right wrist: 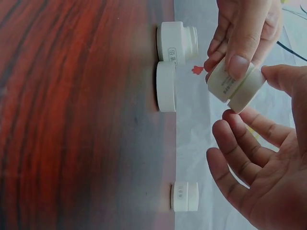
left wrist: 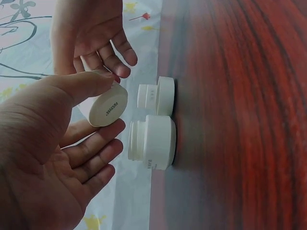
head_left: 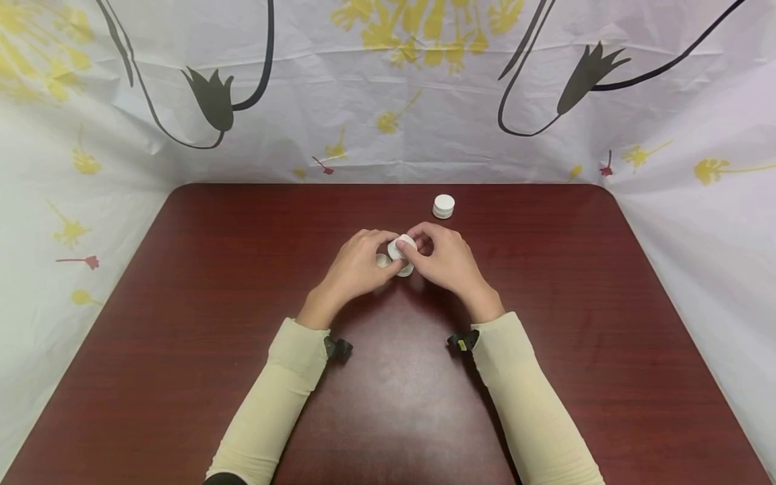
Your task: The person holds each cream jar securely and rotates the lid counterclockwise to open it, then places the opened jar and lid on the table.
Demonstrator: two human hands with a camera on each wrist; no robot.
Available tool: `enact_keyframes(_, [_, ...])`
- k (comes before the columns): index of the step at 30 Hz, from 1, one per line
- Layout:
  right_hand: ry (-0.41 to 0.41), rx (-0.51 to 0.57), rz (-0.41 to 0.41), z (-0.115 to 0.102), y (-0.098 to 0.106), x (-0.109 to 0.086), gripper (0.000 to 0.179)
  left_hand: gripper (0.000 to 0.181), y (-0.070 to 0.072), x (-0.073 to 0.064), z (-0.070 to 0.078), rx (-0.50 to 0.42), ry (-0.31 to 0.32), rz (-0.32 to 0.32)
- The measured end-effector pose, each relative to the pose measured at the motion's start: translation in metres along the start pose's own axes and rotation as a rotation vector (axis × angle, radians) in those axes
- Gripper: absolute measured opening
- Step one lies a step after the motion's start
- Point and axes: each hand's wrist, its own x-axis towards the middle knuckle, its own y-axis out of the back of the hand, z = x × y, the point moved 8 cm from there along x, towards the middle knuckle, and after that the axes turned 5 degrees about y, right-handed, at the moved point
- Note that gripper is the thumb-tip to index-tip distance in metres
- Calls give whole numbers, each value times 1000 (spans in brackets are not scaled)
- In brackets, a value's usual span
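Between both hands, raised over the table, is a small white jar (right wrist: 223, 84) with printed text on its side. My left hand (head_left: 362, 264) grips its body, thumb flat along the side. My right hand (head_left: 447, 261) pinches the jar's white cap (right wrist: 248, 91) between thumb and fingertips; a narrow gap shows between cap and body. In the left wrist view the jar's round printed end (left wrist: 109, 108) faces the camera. Below the hands stands an uncapped white jar (left wrist: 154, 143) with a bare threaded neck. Right beside it lies a loose white lid (right wrist: 166, 87).
Another white jar (head_left: 444, 206), with its lid on, stands farther back, to the right of the hands. The dark red wooden table (head_left: 182, 303) runs back to a white patterned cloth (head_left: 412, 128), which hangs behind it and along both sides.
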Motion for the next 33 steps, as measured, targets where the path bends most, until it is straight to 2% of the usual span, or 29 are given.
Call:
enact_keyframes(15, [49,-9,-17,-6,-1,1,28,44,2,0,-1,-15,18,-20])
enact_keyframes(24, [71,-2,-21,-6,-3,2,44,41,2,-1,-2,-21,17,-19])
enact_keyframes(33, [76,6,-31,-8,-4,1,43,41,2,-1,-4,-20,21,-24])
